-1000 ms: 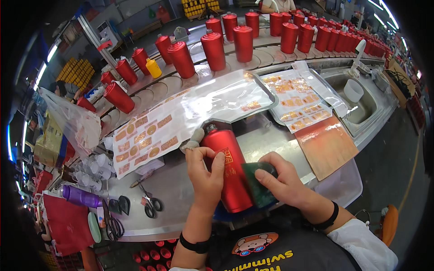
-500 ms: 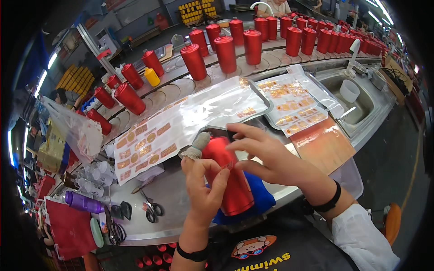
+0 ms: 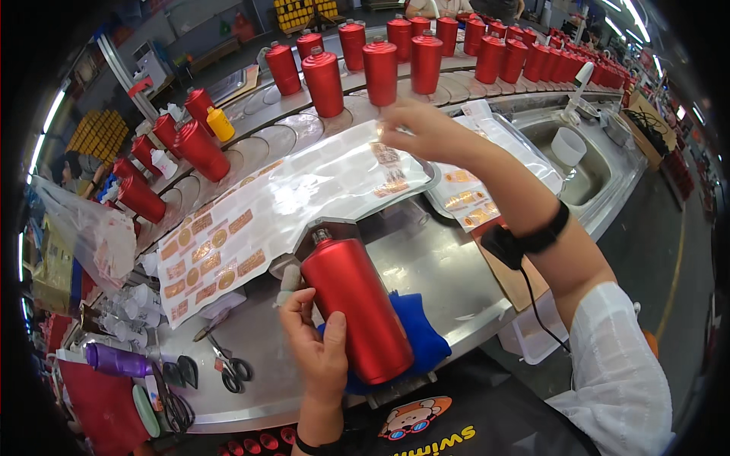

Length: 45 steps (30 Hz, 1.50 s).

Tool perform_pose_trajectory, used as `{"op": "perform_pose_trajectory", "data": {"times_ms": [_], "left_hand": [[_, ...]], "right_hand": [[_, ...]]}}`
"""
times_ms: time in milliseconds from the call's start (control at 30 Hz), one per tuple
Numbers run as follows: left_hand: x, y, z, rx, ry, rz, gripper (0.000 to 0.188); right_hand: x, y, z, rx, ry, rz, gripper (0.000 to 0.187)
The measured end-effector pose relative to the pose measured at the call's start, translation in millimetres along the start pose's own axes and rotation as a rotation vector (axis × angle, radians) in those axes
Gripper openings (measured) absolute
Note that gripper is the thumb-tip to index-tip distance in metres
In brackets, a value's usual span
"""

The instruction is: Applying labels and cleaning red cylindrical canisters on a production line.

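Note:
A red metallic bottle [image 3: 357, 311] with a narrow grey neck leans tilted in front of me, with a blue cloth [image 3: 426, 334] under and beside it. My left hand [image 3: 315, 346] is closed on its left side, thumb against the front; a pale grey wrap [image 3: 289, 281] covers one fingertip. Farther off, my right hand [image 3: 430, 133] reaches over a glossy white sheet of gold and reddish decals [image 3: 296, 201]. Its fingers are bent together at the sheet's far right end; what they pinch, if anything, is hidden.
Red bottles [image 3: 380, 72] line the curved conveyor, with a yellow bottle [image 3: 220, 124] among them. A sink [image 3: 601, 163] holding a white cup lies right. Scissors [image 3: 232, 368], clear cups [image 3: 133, 308] and a purple bottle [image 3: 118, 359] sit left. A black cord [image 3: 544, 311] hangs from my right wrist.
My right hand has left the red bottle and moved away to the decal sheet. My left hand has shifted from the bottle's upper front to its left side. The view has shifted slightly.

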<state>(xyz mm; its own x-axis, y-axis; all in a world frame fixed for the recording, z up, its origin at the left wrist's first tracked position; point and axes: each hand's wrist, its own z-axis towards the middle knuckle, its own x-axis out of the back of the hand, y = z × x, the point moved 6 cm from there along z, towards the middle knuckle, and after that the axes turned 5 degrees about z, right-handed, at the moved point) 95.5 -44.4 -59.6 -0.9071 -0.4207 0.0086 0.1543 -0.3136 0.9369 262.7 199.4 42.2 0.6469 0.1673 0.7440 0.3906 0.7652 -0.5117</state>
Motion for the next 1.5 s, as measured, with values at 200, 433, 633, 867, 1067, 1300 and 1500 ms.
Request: {"op": "perform_pose_trajectory", "data": {"times_ms": [200, 433, 633, 867, 1067, 1300, 1500], "left_hand": [[-1, -14, -5, 0.051, -0.030, -0.055, 0.064], [-2, -14, -7, 0.082, -0.073, 0.009, 0.067], [-1, -9, -4, 0.041, -0.071, -0.060, 0.059], [11, -8, 4, 0.031, -0.014, -0.207, 0.046], [-6, 3, 10, 0.092, -0.063, -0.249, 0.055], [-9, -2, 11, 0.046, -0.051, 0.009, 0.063], [-6, -5, 15, 0.072, -0.052, -0.059, 0.061]], "right_hand": [[-106, 60, 74, -0.107, -0.394, -0.557, 0.017], [-103, 60, 65, -0.132, -0.259, -0.612, 0.018], [-32, -62, 6, 0.186, -0.109, -0.084, 0.008], [-40, -143, -67, 0.190, -0.254, 0.205, 0.008], [-71, -131, -87, 0.177, -0.091, 0.164, 0.011], [-72, -128, -90, 0.130, 0.040, 0.245, 0.012], [-62, -131, -117, 0.149, 0.279, 0.137, 0.029]]}}
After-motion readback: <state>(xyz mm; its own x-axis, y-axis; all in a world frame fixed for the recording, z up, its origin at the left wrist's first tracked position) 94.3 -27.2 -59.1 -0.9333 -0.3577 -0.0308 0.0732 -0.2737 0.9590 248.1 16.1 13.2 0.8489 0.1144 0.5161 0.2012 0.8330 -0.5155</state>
